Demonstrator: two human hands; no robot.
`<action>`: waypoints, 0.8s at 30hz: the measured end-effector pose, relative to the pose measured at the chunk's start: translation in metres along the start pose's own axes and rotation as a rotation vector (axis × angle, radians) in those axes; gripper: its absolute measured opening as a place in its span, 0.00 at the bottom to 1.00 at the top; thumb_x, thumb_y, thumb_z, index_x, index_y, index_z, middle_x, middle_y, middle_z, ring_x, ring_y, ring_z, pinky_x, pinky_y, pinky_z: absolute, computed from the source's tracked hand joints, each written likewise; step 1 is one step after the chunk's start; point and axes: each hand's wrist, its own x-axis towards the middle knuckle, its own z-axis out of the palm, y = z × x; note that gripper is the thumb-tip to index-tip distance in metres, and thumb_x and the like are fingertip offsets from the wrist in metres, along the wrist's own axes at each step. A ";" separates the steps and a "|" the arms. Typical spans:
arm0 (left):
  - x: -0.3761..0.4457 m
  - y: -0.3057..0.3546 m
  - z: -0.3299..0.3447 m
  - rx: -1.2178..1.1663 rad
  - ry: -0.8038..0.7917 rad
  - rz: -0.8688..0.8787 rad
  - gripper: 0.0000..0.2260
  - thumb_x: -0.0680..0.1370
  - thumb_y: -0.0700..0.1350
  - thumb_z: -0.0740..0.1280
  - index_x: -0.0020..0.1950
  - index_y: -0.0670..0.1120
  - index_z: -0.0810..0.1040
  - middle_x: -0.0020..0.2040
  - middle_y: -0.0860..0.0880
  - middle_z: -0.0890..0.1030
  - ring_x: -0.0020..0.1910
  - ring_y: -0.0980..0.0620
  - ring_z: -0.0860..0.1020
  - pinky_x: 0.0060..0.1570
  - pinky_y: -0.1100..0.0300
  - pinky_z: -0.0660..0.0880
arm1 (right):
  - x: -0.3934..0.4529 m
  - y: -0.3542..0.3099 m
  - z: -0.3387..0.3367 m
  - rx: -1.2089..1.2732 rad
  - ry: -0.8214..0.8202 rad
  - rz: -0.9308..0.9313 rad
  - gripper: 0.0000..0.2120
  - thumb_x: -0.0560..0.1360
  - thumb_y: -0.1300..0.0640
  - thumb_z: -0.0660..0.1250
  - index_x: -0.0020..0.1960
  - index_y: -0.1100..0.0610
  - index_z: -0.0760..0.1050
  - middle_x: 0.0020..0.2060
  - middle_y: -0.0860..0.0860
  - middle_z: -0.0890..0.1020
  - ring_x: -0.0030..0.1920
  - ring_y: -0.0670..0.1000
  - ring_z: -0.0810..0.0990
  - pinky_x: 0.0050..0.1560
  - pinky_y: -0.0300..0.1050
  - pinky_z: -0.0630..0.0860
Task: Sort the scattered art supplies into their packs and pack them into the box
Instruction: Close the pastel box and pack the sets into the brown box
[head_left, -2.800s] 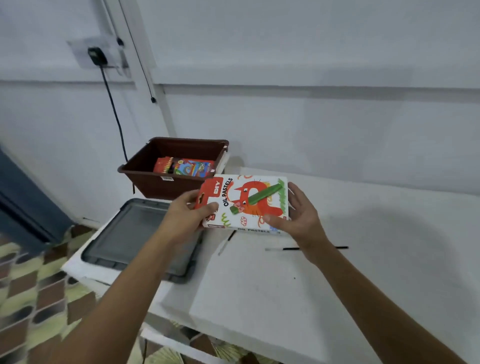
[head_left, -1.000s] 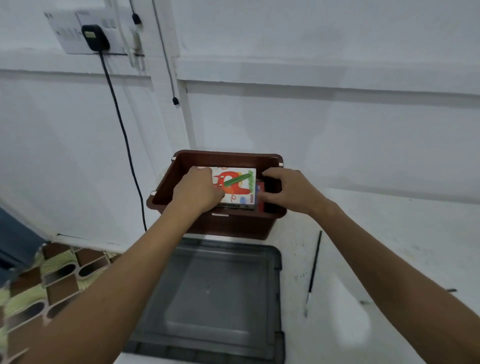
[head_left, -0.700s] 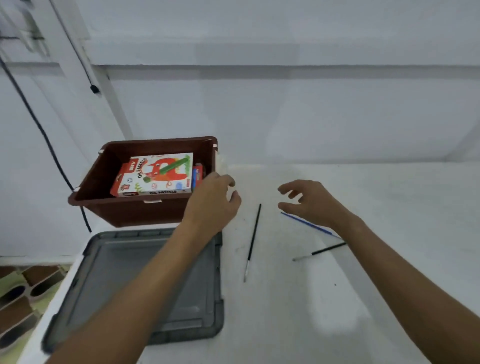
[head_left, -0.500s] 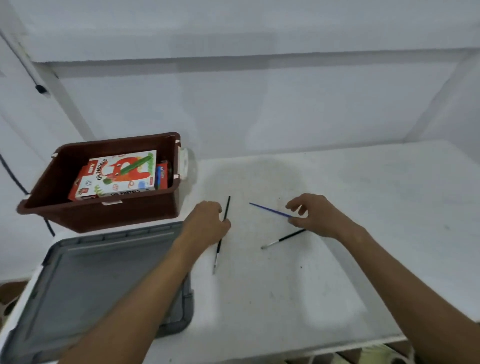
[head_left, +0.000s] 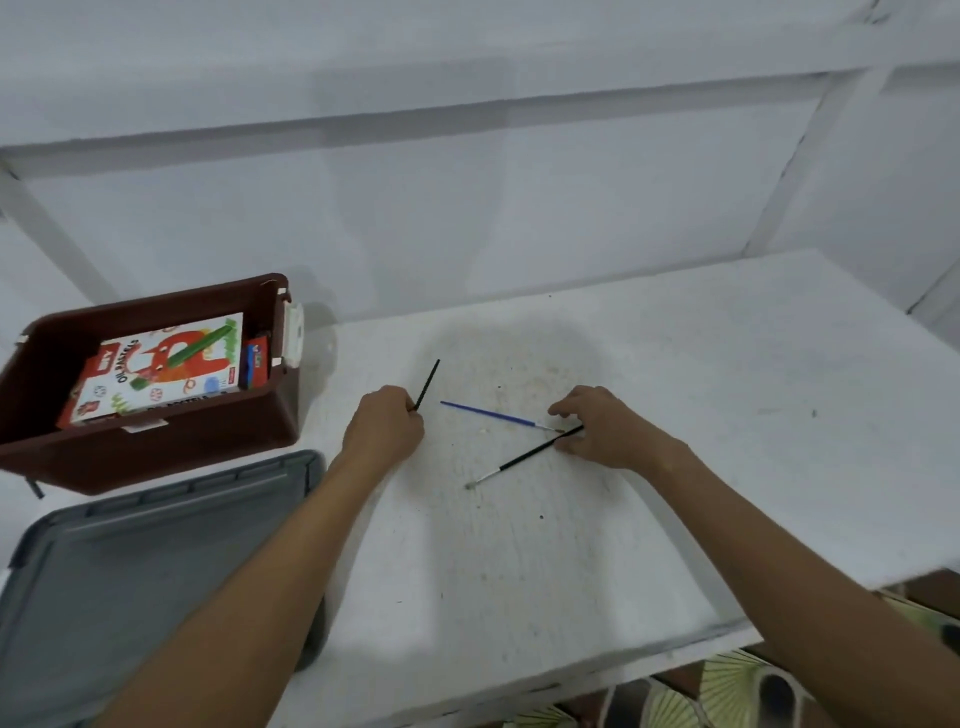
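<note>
A brown plastic box (head_left: 156, 457) stands at the left of the white table, with an oil pastels pack (head_left: 156, 371) lying on top of another colourful pack (head_left: 255, 361) inside it. My left hand (head_left: 382, 428) grips a thin black paintbrush (head_left: 428, 382) whose handle sticks up past my knuckles. My right hand (head_left: 605, 426) pinches the end of a second black paintbrush (head_left: 519, 460) lying on the table. A blue paintbrush (head_left: 491, 414) lies between my hands, its tip close to my right fingers.
The grey box lid (head_left: 130, 577) lies flat at the front left, just in front of the brown box. A white wall rises behind the table (head_left: 727, 415). The table's front edge runs at the lower right, with patterned floor below.
Both hands put the pastels pack in the box and let it go, then moved right to the brushes. My left hand has closed round one black brush; my right fingers have reached another.
</note>
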 end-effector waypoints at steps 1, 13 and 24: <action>0.001 0.003 0.000 -0.087 -0.029 -0.020 0.08 0.78 0.40 0.63 0.52 0.39 0.79 0.46 0.44 0.80 0.40 0.48 0.78 0.39 0.58 0.76 | 0.001 -0.004 0.000 -0.002 -0.011 -0.013 0.24 0.74 0.51 0.69 0.68 0.53 0.70 0.62 0.51 0.73 0.65 0.53 0.68 0.65 0.46 0.66; -0.018 -0.011 0.012 -0.562 -0.096 -0.173 0.09 0.77 0.39 0.64 0.55 0.41 0.79 0.39 0.42 0.80 0.33 0.47 0.80 0.37 0.54 0.81 | 0.013 -0.027 0.008 -0.089 -0.033 -0.113 0.10 0.77 0.56 0.63 0.56 0.58 0.77 0.46 0.49 0.73 0.45 0.47 0.72 0.45 0.37 0.67; -0.027 -0.017 0.006 -0.022 0.012 0.050 0.14 0.76 0.40 0.64 0.61 0.46 0.80 0.57 0.48 0.81 0.52 0.51 0.78 0.45 0.67 0.69 | 0.020 -0.029 -0.006 0.066 -0.022 -0.103 0.10 0.77 0.57 0.65 0.56 0.57 0.78 0.49 0.51 0.78 0.45 0.47 0.75 0.46 0.36 0.68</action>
